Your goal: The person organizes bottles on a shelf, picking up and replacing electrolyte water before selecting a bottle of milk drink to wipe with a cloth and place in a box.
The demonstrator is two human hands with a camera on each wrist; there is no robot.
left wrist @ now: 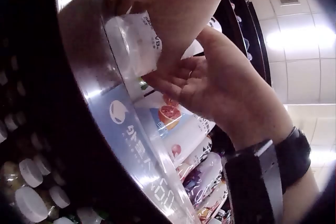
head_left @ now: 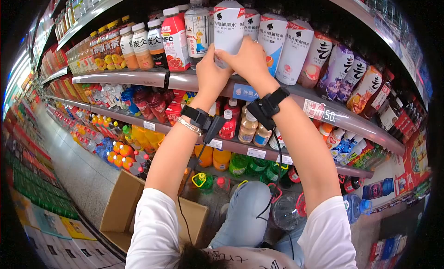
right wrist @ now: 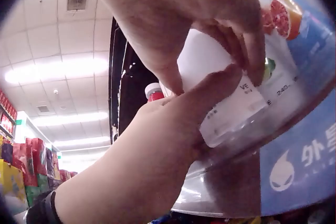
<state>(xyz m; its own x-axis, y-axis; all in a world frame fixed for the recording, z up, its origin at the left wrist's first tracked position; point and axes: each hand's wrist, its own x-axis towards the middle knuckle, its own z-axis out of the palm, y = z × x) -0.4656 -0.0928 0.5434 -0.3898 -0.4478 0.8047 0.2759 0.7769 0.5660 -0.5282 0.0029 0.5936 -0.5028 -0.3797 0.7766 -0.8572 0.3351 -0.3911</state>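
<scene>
Just then, our left hand [head_left: 212, 71] and our right hand [head_left: 249, 61] both gripped a white bottle [head_left: 229, 26] low down, fingers curled about its sides. We had it at the front edge of the shelf [head_left: 125, 78], between a clear bottle [head_left: 198, 31] and a blue-and-white bottle [head_left: 272, 40], above a blue sign [head_left: 245, 92] on that edge.

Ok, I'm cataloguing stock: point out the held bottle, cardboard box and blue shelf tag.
Held bottle [head_left: 229, 31], head view: front label.
Cardboard box [head_left: 122, 202], head view: left panel.
Blue shelf tag [right wrist: 298, 181], right wrist view: front face.
</scene>
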